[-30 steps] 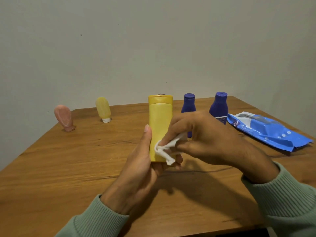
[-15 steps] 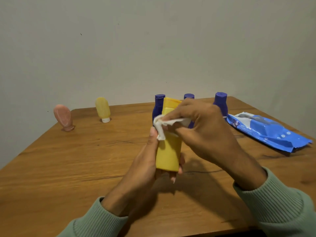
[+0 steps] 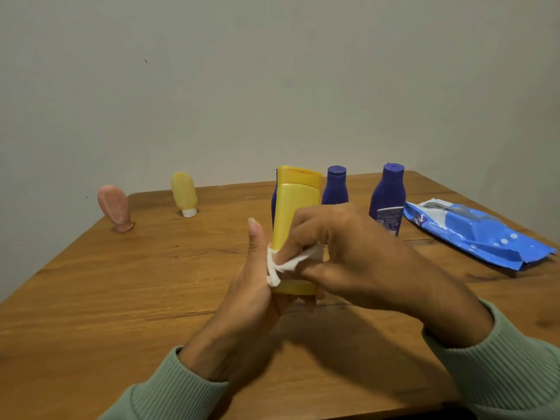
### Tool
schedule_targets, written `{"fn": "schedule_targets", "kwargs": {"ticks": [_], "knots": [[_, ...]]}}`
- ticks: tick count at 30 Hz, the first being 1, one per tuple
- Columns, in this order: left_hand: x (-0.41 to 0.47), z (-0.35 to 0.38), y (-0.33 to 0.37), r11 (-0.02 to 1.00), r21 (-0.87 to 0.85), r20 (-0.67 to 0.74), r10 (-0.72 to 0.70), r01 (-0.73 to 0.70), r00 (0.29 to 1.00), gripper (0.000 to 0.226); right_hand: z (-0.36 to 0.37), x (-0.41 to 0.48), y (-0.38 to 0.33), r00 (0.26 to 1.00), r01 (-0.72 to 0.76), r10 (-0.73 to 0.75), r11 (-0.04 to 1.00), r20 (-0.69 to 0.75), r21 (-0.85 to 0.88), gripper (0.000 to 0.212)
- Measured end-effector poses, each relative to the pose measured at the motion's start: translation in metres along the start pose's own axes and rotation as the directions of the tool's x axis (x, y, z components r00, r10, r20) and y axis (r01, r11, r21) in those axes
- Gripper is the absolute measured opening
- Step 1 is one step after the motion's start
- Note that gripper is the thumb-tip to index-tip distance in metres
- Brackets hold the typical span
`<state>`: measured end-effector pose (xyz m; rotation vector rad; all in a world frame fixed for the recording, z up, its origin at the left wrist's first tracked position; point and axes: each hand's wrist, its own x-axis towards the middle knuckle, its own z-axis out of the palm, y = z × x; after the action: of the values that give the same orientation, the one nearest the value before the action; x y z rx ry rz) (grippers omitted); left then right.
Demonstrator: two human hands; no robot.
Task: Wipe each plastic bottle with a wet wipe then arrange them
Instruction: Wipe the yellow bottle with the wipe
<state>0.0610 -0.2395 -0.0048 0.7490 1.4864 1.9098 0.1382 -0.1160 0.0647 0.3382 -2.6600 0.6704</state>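
The yellow bottle is being held upright just above the table, cap up. The left hand is gripping its lower end, fingers curling under the base and thumb lying along its edge. The right hand is pinching a wet wipe and pressing it to the bottle's lower front. Behind, dark blue bottles are standing beside a blue wipe pack.
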Motion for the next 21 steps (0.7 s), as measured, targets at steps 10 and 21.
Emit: {"fn": "schedule_targets", "kwargs": {"ticks": [10,21], "knots": [[0.0,0.003,0.004,0.998,-0.058,0.077,-0.02,0.024,0.997,0.066,-0.001,0.005,0.028,0.825,-0.039,0.058,0.998,-0.563,0.044,0.02],[0.004,0.001,0.005,0.944,-0.324,-0.163,-0.121,0.063,0.979,0.047,-0.001,0.0,0.003,0.999,-0.039,0.039,0.999,0.027,-0.014,0.017]]}}
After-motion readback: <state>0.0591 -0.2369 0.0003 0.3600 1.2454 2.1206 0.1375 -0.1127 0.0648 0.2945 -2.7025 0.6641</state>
